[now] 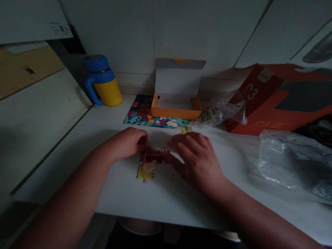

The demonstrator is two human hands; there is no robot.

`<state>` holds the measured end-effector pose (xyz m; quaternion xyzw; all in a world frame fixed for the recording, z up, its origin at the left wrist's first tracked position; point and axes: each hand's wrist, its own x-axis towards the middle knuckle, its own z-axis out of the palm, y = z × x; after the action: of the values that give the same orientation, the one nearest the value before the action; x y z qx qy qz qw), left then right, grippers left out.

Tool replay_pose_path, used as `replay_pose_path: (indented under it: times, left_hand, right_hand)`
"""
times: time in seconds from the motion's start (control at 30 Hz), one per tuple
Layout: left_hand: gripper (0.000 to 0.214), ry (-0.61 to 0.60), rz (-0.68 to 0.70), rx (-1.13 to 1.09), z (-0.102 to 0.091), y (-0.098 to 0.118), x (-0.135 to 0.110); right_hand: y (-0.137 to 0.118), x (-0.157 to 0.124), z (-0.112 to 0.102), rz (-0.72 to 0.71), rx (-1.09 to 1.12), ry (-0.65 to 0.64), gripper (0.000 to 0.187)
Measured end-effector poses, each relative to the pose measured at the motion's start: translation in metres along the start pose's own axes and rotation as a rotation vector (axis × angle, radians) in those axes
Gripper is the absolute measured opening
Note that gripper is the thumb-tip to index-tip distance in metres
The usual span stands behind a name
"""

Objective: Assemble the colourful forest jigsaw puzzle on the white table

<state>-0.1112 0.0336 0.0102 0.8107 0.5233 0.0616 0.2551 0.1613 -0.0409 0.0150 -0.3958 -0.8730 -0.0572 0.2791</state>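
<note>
A small joined section of jigsaw puzzle lies flat on the white table, with a yellow-green lower part and a dark red upper strip. My left hand is closed, its curled fingers gripping the puzzle's upper left edge; the fingertips are partly hidden. Over the right end of the red strip, my right hand is open with fingers spread, its thumb touching the strip. Just behind the right fingers lies a yellow piece, partly covered by them.
An open orange box stands on a colourful picture sheet at the back. Left of it is a blue-and-yellow jug. A clear bag with pieces, a large red-orange box and crumpled clear plastic occupy the right.
</note>
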Motion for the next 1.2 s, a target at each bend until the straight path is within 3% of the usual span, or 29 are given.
replay_pose_path:
  times: [0.1, 0.2, 0.43, 0.63, 1.07, 1.2]
  left_hand:
    - [0.023, 0.021, 0.001, 0.009, 0.0, 0.0, 0.001]
    - [0.021, 0.021, 0.01, -0.025, 0.003, -0.002, 0.003]
    - [0.02, 0.025, -0.001, -0.05, 0.005, -0.004, 0.004]
    - [0.015, 0.061, 0.018, -0.093, 0.005, -0.002, 0.005]
    - [0.017, 0.135, 0.066, -0.119, 0.007, -0.002, 0.005]
    - [0.018, 0.191, 0.073, -0.104, 0.006, 0.001, 0.005]
  right_hand:
    - [0.027, 0.0, -0.015, 0.223, -0.069, 0.096, 0.044]
    - [0.046, -0.004, -0.016, 0.292, -0.078, 0.079, 0.054]
    - [0.046, -0.006, -0.013, 0.232, -0.027, -0.003, 0.04]
    - [0.046, -0.006, -0.015, 0.268, 0.108, -0.03, 0.03]
    - [0.046, -0.005, -0.016, 0.372, 0.227, -0.018, 0.037]
    - [0.045, -0.003, -0.019, 0.334, 0.219, 0.056, 0.034]
